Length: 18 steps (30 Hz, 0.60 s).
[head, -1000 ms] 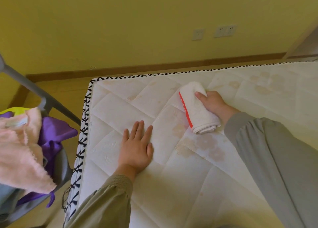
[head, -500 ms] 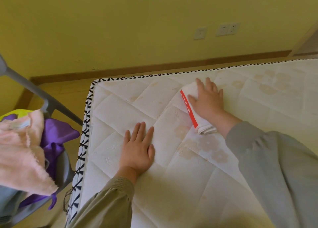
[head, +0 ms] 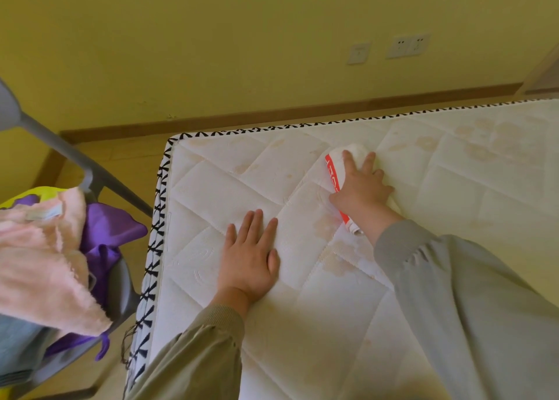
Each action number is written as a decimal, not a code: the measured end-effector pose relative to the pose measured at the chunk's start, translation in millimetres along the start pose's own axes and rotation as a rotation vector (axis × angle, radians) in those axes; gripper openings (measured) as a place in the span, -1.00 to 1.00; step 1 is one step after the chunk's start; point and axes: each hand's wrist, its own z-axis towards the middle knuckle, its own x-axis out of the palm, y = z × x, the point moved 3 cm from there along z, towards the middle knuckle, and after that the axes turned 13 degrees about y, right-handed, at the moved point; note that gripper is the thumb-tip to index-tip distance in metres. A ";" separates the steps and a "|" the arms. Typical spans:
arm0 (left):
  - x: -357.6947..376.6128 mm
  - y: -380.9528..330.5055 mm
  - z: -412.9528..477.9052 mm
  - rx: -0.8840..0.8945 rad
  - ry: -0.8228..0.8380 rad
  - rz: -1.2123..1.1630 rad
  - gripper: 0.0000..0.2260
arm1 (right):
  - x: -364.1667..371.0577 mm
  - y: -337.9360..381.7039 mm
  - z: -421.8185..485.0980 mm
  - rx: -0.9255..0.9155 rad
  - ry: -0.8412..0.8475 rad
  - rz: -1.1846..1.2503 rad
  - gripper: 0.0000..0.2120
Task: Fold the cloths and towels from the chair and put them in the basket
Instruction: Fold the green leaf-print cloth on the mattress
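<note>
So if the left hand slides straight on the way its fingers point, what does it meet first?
Likely nothing on the mattress: the left hand points at bare quilting, passing left of the folded white towel, up to the far edge. Depth is hard to judge.

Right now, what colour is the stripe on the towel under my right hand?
Red-orange stripe on a white towel; head view.
</note>
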 end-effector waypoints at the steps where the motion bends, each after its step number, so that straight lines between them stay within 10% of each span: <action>1: 0.1 0.1 0.3 0.000 -0.001 -0.001 -0.43 | 0.6 0.6 0.4 0.007 -0.017 -0.022 -0.05; 18: -19.2 13.4 -21.9 -0.052 0.199 -0.077 -0.39 | 12.7 37.8 -84.7 -0.297 -0.033 -0.192 -0.28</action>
